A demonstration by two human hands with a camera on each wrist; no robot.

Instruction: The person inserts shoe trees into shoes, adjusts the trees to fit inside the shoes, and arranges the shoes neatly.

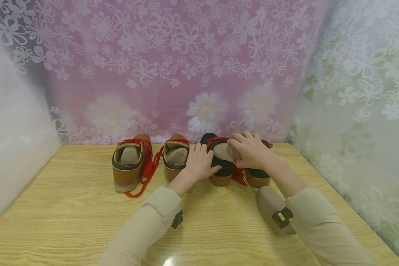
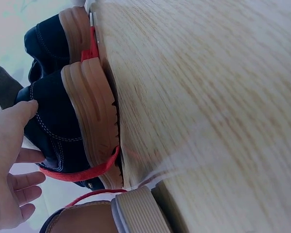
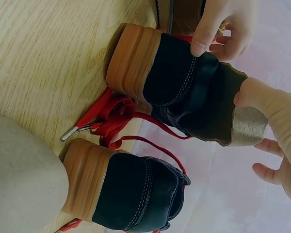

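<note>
My right hand [image 1: 251, 151] grips a grey-brown moulded shoe insert [image 1: 224, 152] between thumb and fingers. The insert's lower part is hidden inside the opening of a black shoe [image 3: 177, 73] with a tan sole. At that shoe's heel, my left hand [image 1: 199, 162] holds the collar, its thumb [image 2: 26, 110] pressed on the outside and the other fingers on its near-left side. Just right stands a second black shoe [image 3: 128, 191], partly behind my right hand in the head view. Red laces [image 3: 111, 116] with metal tips trail between the two black shoes.
Two brown shoes, one at the far left [image 1: 128, 175] and one beside my left hand [image 1: 171, 171], have inserts inside. Red laces [image 1: 149, 168] hang between them. Another insert [image 1: 269, 201] lies on the wooden table [image 1: 70, 221] by my right wrist. A floral curtain [image 1: 173, 74] stands behind.
</note>
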